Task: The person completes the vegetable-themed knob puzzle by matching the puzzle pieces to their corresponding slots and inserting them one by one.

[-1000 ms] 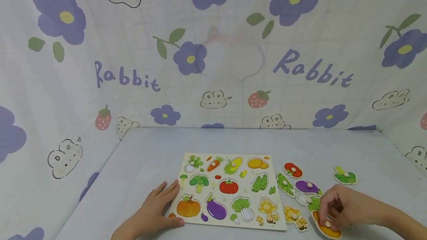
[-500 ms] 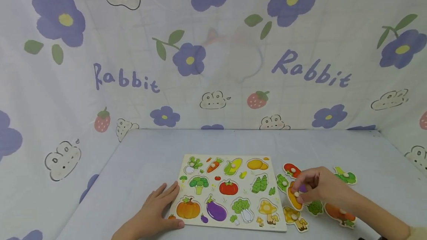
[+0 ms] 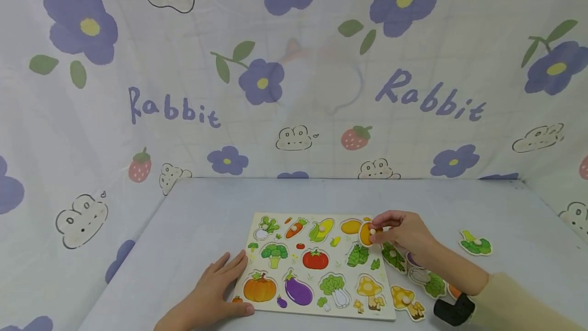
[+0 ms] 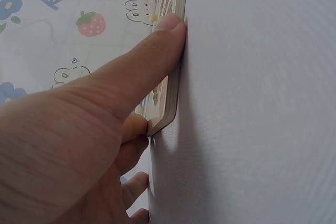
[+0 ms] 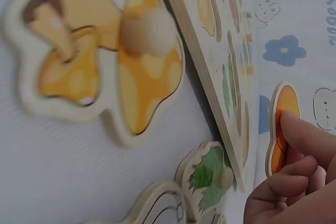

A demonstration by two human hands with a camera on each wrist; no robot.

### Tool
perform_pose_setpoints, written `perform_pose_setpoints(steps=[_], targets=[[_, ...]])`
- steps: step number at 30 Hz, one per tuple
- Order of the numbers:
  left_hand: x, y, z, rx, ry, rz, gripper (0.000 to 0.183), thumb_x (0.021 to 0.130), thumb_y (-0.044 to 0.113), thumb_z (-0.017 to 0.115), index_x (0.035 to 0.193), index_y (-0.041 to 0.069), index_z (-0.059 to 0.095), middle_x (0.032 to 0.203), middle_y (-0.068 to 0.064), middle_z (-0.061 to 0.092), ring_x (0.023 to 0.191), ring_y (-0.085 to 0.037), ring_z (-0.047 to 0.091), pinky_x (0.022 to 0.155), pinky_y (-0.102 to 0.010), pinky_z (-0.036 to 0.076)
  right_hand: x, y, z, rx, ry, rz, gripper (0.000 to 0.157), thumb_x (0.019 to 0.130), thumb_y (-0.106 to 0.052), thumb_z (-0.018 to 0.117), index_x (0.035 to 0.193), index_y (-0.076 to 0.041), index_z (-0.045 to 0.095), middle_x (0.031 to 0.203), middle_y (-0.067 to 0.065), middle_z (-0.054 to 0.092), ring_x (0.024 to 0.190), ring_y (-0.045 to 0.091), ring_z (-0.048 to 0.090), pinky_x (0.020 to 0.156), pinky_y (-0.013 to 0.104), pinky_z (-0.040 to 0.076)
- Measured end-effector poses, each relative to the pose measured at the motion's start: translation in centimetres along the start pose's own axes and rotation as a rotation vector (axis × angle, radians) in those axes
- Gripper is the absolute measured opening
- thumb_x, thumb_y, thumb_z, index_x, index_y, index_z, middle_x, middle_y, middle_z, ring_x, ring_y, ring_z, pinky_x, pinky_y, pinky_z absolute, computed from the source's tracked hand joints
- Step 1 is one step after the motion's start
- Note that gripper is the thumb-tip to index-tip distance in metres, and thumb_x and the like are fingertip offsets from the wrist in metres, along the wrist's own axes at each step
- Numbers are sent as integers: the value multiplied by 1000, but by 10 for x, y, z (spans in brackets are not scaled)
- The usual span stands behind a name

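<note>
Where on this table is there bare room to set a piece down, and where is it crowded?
Bare table lies behind the puzzle board, up to the flowered cloth; also left of the left hand and beyond the lone broccoli piece. It is crowded right of the board, where loose pieces cluster under the right hand, which holds an orange piece.

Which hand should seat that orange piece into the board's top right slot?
The right hand, I'd judge: it already pinches the orange piece by its knob, right over the top right corner of the puzzle board. The left hand lies flat against the board's near left corner, steadying it.
</note>
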State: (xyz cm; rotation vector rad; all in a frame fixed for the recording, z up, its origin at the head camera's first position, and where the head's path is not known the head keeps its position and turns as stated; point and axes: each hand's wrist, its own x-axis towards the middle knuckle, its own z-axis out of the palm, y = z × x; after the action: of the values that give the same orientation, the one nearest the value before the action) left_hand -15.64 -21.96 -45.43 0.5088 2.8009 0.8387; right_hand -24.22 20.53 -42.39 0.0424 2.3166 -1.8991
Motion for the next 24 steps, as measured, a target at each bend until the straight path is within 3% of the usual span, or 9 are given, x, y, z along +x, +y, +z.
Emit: perform_pose_setpoints(steps=[6, 16, 24], targets=[[0, 1, 0, -4, 6, 5, 103, 72, 58, 80, 151, 7, 39, 159, -5, 27, 144, -44, 11, 111, -67, 5, 12, -2, 17, -96, 51, -23, 33, 71, -4, 88, 99, -1, 70, 94, 9, 72, 87, 21, 61, 69, 32, 50], [-1, 2, -1, -6, 6, 23, 103, 72, 58, 79, 151, 4, 39, 159, -9, 27, 144, -46, 11, 110, -68, 6, 24, 0, 35, -160, 115, -24, 32, 69, 2, 87, 94, 3, 68, 90, 14, 69, 79, 22, 63, 64, 30, 52], [-2, 2, -2, -15, 16, 37, 103, 73, 57, 79, 150, 4, 38, 159, -9, 28, 144, -46, 11, 110, -69, 6, 35, 5, 36, -217, 171, 10, 30, 71, -3, 88, 93, 1, 68, 83, 7, 68, 76, 20, 62, 62, 29, 51]])
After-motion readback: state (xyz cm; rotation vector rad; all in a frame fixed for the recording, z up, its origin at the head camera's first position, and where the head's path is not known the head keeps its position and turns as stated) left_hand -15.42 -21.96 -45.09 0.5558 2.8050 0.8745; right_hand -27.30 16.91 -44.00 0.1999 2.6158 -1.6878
